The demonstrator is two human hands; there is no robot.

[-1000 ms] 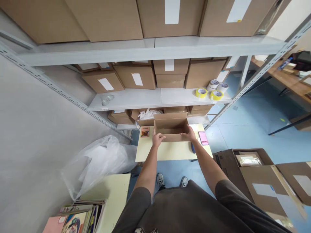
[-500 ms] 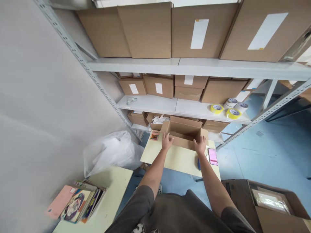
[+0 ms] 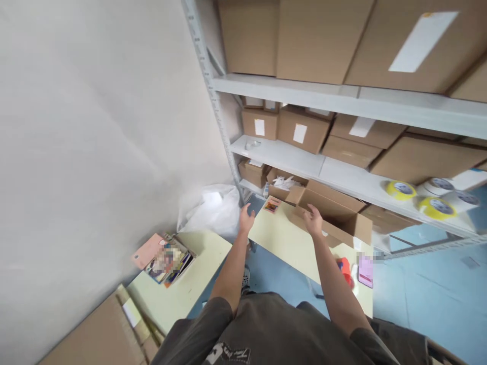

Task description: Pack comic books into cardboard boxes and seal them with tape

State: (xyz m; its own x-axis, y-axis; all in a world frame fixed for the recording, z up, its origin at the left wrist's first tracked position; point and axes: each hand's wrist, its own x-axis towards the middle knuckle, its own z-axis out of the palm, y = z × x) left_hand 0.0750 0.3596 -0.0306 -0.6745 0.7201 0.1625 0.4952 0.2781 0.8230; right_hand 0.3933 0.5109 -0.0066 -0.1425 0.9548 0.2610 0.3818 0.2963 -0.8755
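An open cardboard box (image 3: 344, 234) stands on the pale yellow table (image 3: 283, 243), its flaps raised. My right hand (image 3: 313, 221) is at the near side of the box, fingers apart and holding nothing; whether it touches the cardboard I cannot tell. Out past the table's left edge, my left hand (image 3: 247, 221) hangs in the air, fingers spread. A small picture card (image 3: 272, 204) lies at the table's far left corner. Right of my right forearm are a red tool-like object (image 3: 345, 268), partly hidden, and a phone with a pink screen (image 3: 366, 269).
On a second table (image 3: 207, 253) at the left lies a pile of books (image 3: 171, 261). A white plastic bag (image 3: 213, 210) sits by the wall. Shelves (image 3: 297, 156) ahead carry cardboard boxes and tape rolls (image 3: 437, 208). A large carton (image 3: 95, 334) is at lower left.
My view has turned left. Both hands have come off the box's ends: the left has moved left past the table, the right is now by the near side. The red object has come into sight.
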